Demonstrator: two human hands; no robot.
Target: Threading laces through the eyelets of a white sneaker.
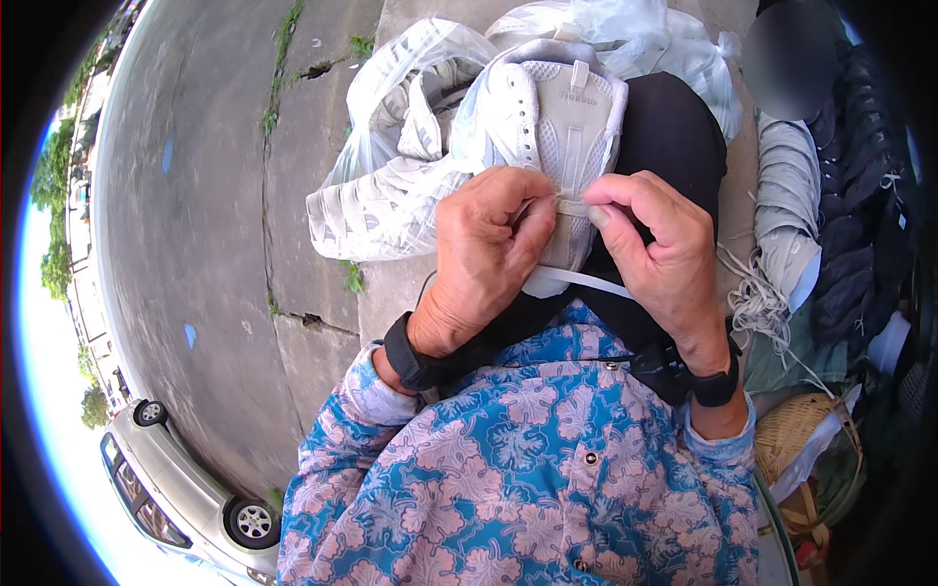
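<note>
A white and grey shoe upper (pixel 578 117) lies across my lap, its tongue facing up and its row of eyelets to the left. My left hand (pixel 493 239) is closed at the tongue's left edge, thumb and index finger pinched together. Opposite it, my right hand (pixel 657 239) pinches at the tongue's right edge. A short stretch of pale flat lace (pixel 571 207) crosses the tongue between my fingertips. Below, a white lace length (pixel 586 281) runs beneath the upper toward my right hand. My fingers cover the lace where they grip.
Clear plastic bags (pixel 391 112) of similar white uppers lie beyond my knees. At the right are stacked grey uppers (pixel 787 181), dark uppers (pixel 848 205), a bundle of white laces (pixel 762 298) and a woven basket (pixel 789 430). A silver car (pixel 186 488) stands on the concrete at left.
</note>
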